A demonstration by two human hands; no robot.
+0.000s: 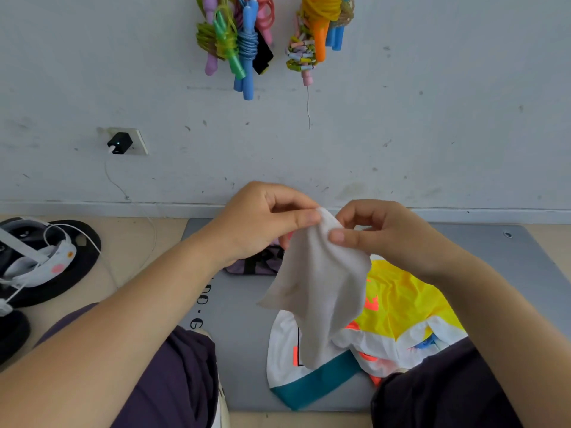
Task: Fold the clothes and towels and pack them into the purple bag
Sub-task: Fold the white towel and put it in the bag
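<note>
A small off-white terry towel (318, 291) hung with its long axis near vertical, top corner uppermost, lower edges draping toward the person. The left hand (262, 220) pinched that corner between thumb and forefinger, remaining fingers curled; the right hand (383, 233) pinched the adjoining edge likewise. The towel was held above a crumpled yellow, white and teal garment (398, 319) lying on a grey foam mat (244, 329). The purple fabric bag (256, 262) lay beyond on the mat, largely hidden behind the left hand and towel. The mat's printed lettering was cut off. Coloured skipping ropes (241, 41) hung on the scuffed white wall (432, 118)
</note>
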